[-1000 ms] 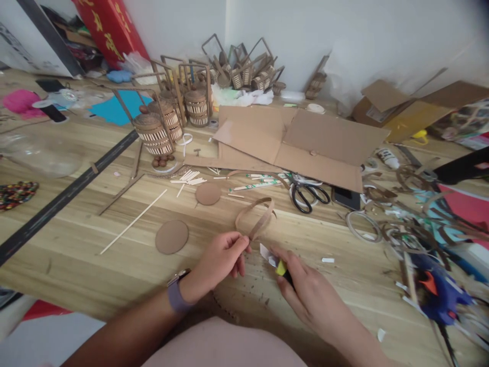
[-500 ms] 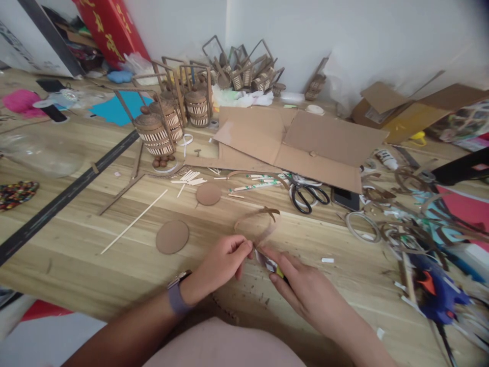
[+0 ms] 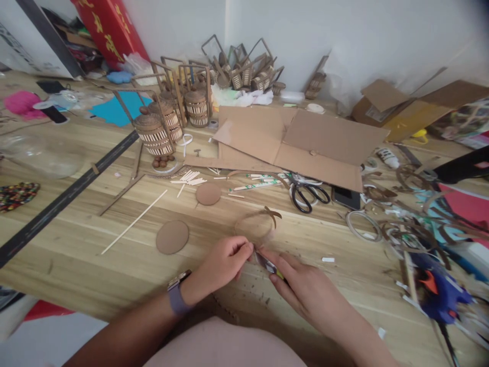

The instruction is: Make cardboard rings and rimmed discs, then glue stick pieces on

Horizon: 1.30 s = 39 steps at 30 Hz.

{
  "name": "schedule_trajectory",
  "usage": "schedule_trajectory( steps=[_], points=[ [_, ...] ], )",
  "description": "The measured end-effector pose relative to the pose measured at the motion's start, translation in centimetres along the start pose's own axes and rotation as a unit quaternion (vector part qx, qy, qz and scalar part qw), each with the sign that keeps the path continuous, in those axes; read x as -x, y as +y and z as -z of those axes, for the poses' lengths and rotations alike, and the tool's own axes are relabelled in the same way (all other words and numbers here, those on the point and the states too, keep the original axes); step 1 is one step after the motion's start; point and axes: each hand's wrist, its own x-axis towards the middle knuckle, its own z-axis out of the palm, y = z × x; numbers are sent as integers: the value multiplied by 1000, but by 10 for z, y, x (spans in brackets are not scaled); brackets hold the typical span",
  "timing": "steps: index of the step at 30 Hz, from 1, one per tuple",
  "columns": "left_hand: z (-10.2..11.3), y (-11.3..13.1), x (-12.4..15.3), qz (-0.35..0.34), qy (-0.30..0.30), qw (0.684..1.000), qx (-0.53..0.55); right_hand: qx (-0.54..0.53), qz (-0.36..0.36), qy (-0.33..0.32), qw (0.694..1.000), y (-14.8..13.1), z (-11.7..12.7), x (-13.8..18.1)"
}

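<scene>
My left hand [image 3: 229, 260] pinches the near end of a thin brown strip [image 3: 274, 218] that curls into a loop on the wooden table. Close beside it, my right hand [image 3: 301, 283] is closed round a utility knife [image 3: 270, 266] with a yellow part on its handle. The blade end points at the left fingertips, at the strip; whether it touches is too small to tell. Small dark shavings lie below the knife. To the left are a larger cardboard disc [image 3: 172, 237] and a smaller cardboard disc [image 3: 208, 194].
Black-handled scissors [image 3: 301, 201] lie ahead, by flattened cardboard [image 3: 324, 137]. A blue glue gun [image 3: 441, 290] and tangled strips are on the right. Small lidded baskets [image 3: 155, 135] stand at the back left. A thin stick [image 3: 133, 223] and a long dark bar [image 3: 76, 191] lie left.
The looped strip has shifted slightly, its right side now bowing further out. Both hands keep nearly the same place, the knife moving only a little.
</scene>
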Motion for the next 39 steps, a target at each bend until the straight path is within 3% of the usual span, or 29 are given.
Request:
schedule_trajectory(
  steps=[16,24,32,39],
  points=[
    [1,-3,0,-33,-10,998,-45,-21,-2,-17,1000,2,1,1],
    [2,-1,3,-126,-15,988,-93,-89,-45,-109,989,-1,8,-1],
    [3,-1,7,-150,-27,983,-103,-254,-83,-72,961,1,7,4],
    [1,-4,8,-156,-13,982,-107,-309,-115,-29,944,0,6,3]
  ],
)
